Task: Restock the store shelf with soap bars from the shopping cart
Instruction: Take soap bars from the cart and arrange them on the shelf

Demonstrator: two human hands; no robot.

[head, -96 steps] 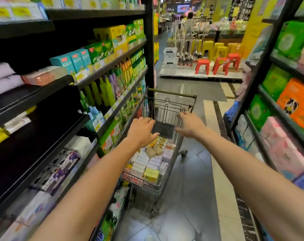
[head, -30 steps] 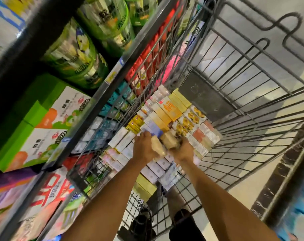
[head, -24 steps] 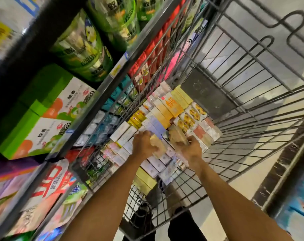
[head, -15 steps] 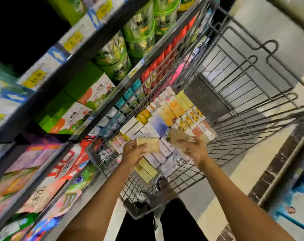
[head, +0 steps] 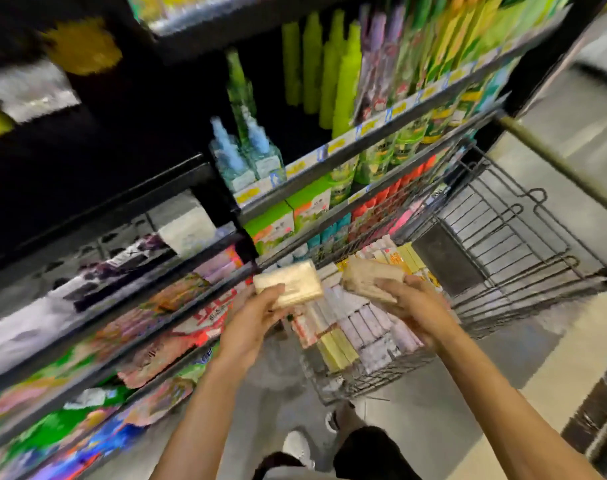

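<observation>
each hand (head: 250,327) (head: 416,308) grips 1 soap bar (head: 288,284) (head: 369,277) over the cart (head: 524,237), beside stocked shelves (head: 364,147).

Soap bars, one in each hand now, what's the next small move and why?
Probably swing the left hand toward the shelf and set down its soap bar first. Both bars are already clear of the cart, the right hand grips the other bar, and the shelf stands on the left side.
</observation>
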